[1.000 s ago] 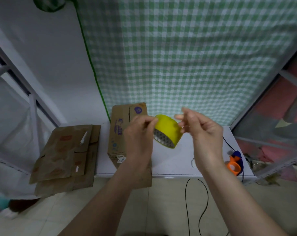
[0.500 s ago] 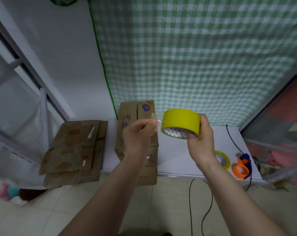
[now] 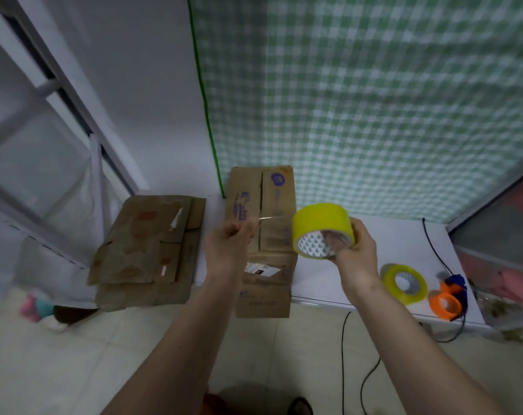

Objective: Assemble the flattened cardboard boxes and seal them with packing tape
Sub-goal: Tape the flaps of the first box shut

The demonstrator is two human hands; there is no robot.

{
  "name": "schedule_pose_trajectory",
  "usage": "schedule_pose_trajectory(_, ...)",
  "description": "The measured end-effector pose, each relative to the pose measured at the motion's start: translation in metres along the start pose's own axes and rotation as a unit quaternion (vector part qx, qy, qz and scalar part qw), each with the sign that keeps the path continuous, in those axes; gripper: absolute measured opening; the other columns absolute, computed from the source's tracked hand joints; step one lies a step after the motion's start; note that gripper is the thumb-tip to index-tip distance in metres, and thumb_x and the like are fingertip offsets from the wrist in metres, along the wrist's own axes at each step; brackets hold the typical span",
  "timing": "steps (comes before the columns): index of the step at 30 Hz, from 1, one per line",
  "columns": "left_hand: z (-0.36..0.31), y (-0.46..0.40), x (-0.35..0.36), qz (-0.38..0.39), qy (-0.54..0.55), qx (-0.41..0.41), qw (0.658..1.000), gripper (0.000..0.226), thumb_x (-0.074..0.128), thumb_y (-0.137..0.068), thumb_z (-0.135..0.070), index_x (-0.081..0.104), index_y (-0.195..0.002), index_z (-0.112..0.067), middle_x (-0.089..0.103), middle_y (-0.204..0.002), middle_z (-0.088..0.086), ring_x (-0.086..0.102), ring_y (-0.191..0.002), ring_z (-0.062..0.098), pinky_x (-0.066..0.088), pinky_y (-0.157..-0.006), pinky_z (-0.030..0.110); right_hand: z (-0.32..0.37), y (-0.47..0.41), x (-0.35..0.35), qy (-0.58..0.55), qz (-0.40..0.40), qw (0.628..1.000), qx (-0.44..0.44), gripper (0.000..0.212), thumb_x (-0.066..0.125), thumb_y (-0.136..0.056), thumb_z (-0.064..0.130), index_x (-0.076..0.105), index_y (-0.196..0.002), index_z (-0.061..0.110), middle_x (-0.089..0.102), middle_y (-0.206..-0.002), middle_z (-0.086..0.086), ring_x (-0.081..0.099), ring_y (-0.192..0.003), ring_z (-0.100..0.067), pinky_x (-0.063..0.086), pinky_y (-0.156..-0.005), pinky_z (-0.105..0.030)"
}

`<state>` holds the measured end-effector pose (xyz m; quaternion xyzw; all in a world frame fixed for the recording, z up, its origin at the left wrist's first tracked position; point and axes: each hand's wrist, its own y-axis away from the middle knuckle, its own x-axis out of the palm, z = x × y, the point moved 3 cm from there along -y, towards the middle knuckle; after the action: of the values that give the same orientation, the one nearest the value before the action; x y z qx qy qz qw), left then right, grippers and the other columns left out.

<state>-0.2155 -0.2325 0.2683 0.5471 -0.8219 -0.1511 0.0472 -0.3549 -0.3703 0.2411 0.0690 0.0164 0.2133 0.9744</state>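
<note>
My right hand (image 3: 357,250) grips a yellow roll of packing tape (image 3: 320,224) held in the air above the white table (image 3: 374,235). My left hand (image 3: 228,244) pinches the free end of the clear tape strip (image 3: 273,217), which stretches from the roll to my fingers. A flattened cardboard box with purple print (image 3: 261,205) lies on the table behind my hands and hangs over the front edge. A stack of flattened brown boxes (image 3: 148,250) lies to the left.
A second yellow tape roll (image 3: 404,283) and an orange tape dispenser (image 3: 445,304) lie at the table's right end. A black cable (image 3: 353,369) hangs to the tiled floor. A green checked curtain (image 3: 374,100) hangs behind, and white frames stand at the left.
The roll passed from my left hand to my right hand. My left hand took the tape end and pulled it leftward, drawing out a strip.
</note>
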Motion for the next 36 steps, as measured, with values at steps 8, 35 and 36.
schedule_pose_trajectory(8, 0.028, -0.038, -0.04, -0.055, -0.025, -0.035, 0.998, 0.026, 0.067, -0.088, -0.014, 0.061, -0.063, -0.011, 0.057, -0.061, -0.002, 0.046, -0.055, 0.006, 0.037, -0.052, 0.015, -0.005, -0.019, -0.014, 0.356, 0.019, 0.917, -0.179, 0.075, 0.04, -0.077, -0.025, 0.043, -0.14, 0.016, 0.051, -0.128, -0.013, 0.047, -0.115, -0.025, 0.033, -0.091, -0.022)
schedule_pose_trajectory(35, 0.175, -0.149, -0.037, -0.114, -0.058, -0.112, 0.985, 0.022, 0.07, -0.087, -0.016, 0.062, -0.067, -0.012, 0.065, -0.073, 0.006, 0.059, -0.074, 0.019, 0.043, -0.077, 0.026, -0.138, -0.079, 0.007, 0.437, -0.121, 0.89, -0.043, 0.051, 0.037, -0.082, -0.013, 0.044, -0.124, 0.014, 0.053, -0.118, -0.021, 0.052, -0.106, -0.039, 0.044, -0.082, -0.045)
schedule_pose_trajectory(36, 0.177, -0.15, -0.036, -0.12, -0.074, -0.114, 0.983, 0.022, 0.07, -0.087, -0.018, 0.063, -0.067, -0.014, 0.067, -0.077, 0.007, 0.06, -0.077, 0.019, 0.041, -0.077, 0.025, -0.139, -0.081, 0.01, 0.436, -0.112, 0.891, -0.054, 0.052, 0.038, -0.082, -0.014, 0.045, -0.125, 0.013, 0.053, -0.119, -0.02, 0.051, -0.107, -0.038, 0.045, -0.083, -0.045)
